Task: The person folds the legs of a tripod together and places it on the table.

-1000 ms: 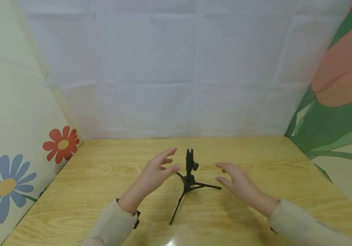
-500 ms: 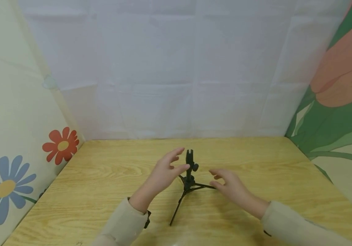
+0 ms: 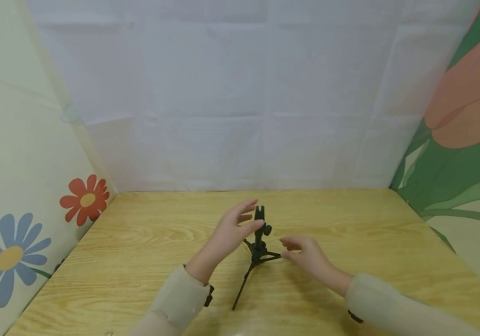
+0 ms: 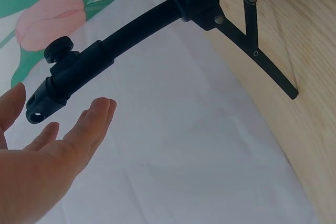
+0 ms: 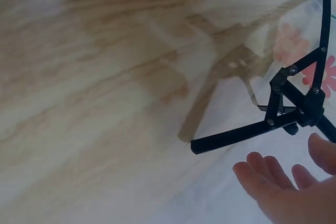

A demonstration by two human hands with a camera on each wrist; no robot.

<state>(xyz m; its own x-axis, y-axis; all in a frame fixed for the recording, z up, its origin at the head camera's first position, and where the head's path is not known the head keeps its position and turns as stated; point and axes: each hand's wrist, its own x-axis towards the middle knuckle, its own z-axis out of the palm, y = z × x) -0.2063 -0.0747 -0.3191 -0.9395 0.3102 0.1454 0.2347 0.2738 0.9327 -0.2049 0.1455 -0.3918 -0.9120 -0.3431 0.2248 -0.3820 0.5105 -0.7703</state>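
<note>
A small black tripod stand stands upright on the wooden table, its three legs spread. Its top ends in a two-pronged fork, with a round knob on the side of the post. My left hand is at the upper post on the left, fingers and thumb apart around it; the left wrist view shows a gap between hand and post. To the right, my right hand hovers by the end of one leg, thumb and fingers spread, holding nothing.
The wooden table meets a white cloth backdrop at the back. A flower-printed panel borders the left side, and a tulip-printed panel borders the right.
Both hands have moved inward toward the tripod stand, the left hand rightward to its upper post and the right hand leftward toward a leg. The stand has stayed in place.
</note>
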